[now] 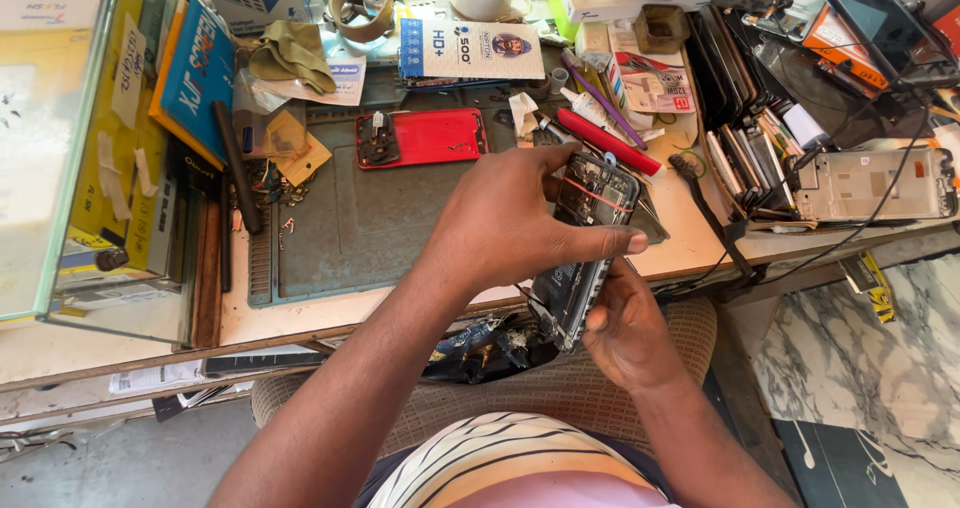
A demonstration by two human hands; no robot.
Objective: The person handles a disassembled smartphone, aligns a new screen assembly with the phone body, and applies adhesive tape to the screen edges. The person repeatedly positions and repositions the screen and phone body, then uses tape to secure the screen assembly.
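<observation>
An opened black phone [590, 243] with its insides showing is tilted above the bench's front edge. My left hand [510, 218] wraps over its upper half, thumb stretched along the right side. My right hand [625, 333] grips the phone's lower end from beneath, thumb on its edge. A thin red line runs across the phone's top. A red phone back cover [430, 136] lies flat on the grey work mat [350, 228], apart from both hands.
A red-handled tool [605, 140] and a small brush [700, 193] lie right of the mat. Stacked phone screens and a bare phone frame [870, 183] crowd the right side. Boxes and a glass case [60, 138] stand left; tape rolls [362, 3] at the back.
</observation>
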